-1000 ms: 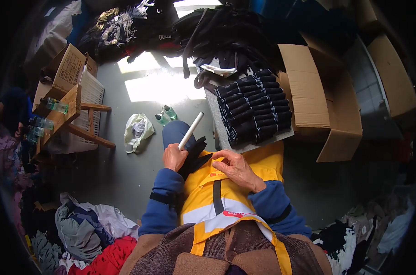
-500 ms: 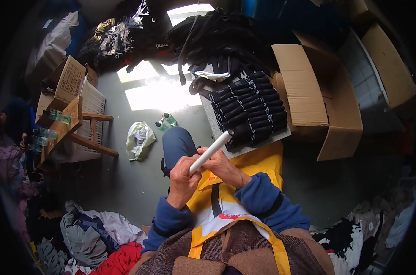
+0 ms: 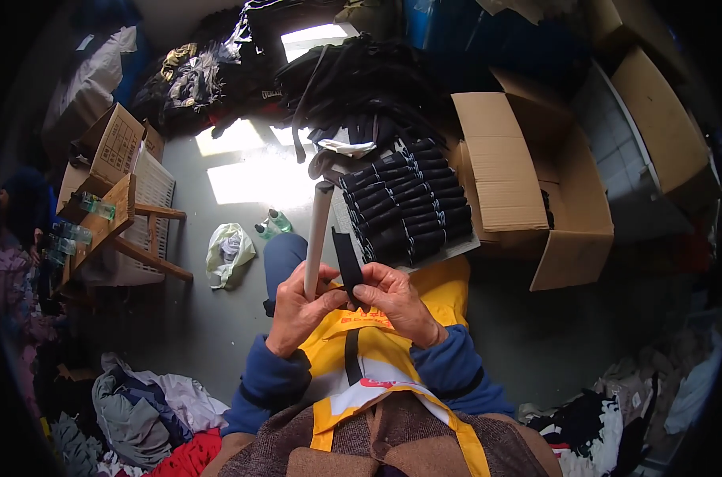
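A white tube (image 3: 316,242) stands nearly upright over my lap, with the fingers of my left hand (image 3: 300,312) wrapped round its lower end. My right hand (image 3: 394,302) pinches a black fabric strip (image 3: 347,262) just to the right of the tube. Both hands meet low down, where my left fingertips seem to touch the strip too. Beyond them, tight rows of black rolled bundles (image 3: 409,203) with pale bands lie on a grey board (image 3: 454,248). A yellow and white apron (image 3: 440,278) covers my lap.
Behind the bundles is a heap of black straps (image 3: 369,79). An open cardboard box (image 3: 568,207) stands to the right. At left are a wooden stool (image 3: 126,207) with bottles, a plastic bag (image 3: 230,253) and green bottles (image 3: 275,223) on the floor. Cloth piles (image 3: 154,405) flank me.
The white tube has swung from a slant toward the upper right to nearly upright. My hands have moved apart, and the black strip now shows in my right hand.
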{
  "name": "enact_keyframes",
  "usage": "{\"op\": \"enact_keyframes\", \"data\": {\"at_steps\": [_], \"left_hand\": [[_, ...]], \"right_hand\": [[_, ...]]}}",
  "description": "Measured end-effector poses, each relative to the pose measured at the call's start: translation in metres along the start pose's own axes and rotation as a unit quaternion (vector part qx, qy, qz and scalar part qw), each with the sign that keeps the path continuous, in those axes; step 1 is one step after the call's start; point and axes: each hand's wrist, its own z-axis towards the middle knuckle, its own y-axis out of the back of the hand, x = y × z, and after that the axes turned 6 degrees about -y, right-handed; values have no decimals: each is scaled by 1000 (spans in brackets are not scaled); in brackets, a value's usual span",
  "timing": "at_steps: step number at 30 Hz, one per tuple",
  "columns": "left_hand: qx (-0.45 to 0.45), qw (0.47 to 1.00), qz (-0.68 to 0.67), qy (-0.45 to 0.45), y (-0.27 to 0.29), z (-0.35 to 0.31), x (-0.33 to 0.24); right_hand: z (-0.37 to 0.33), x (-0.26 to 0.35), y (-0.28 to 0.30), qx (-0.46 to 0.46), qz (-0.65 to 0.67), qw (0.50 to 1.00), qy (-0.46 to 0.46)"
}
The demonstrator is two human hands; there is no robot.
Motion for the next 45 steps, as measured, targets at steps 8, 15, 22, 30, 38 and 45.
{"op": "enact_keyframes", "data": {"at_steps": [8, 15, 22, 30, 38, 45], "left_hand": [[17, 982, -160, 95, -2, -3, 17], [-44, 977, -178, 110, -14, -12, 22], [-32, 994, -96, 50, -18, -13, 24], [-29, 994, -93, 50, -22, -12, 18], [-36, 995, -68, 66, -17, -14, 18], [-60, 995, -76, 28, -18, -24, 28]], "right_hand": [[-13, -10, 6, -17, -68, 998, 0], [-5, -30, 29, -14, -39, 999, 12], [-1, -30, 25, 6, 52, 998, 34], [-3, -13, 22, 30, 104, 992, -58], [10, -35, 35, 88, 123, 986, 72], [-6, -25, 21, 31, 80, 995, -42]]}}
